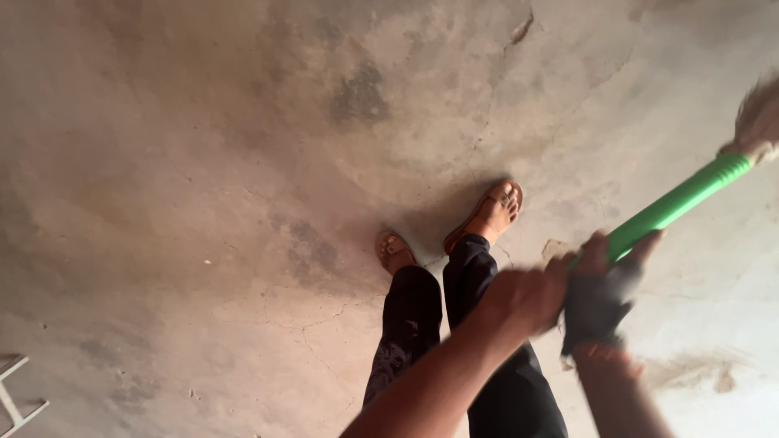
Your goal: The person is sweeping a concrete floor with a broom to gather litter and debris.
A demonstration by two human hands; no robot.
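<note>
A green broom handle (677,207) is gripped at its near end by both hands: the left hand (527,296) closed round it, the right hand (600,304) wrapped in dark cloth. Sweeping seems under way. Beyond are black trousers (454,341), sandalled feet (491,215), pale bristles (759,122) and cracked, stained concrete floor (203,162).

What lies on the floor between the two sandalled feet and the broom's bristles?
In the head view, only bare cracked concrete floor lies between the sandalled feet and the bristles; the green handle passes above it.
</note>
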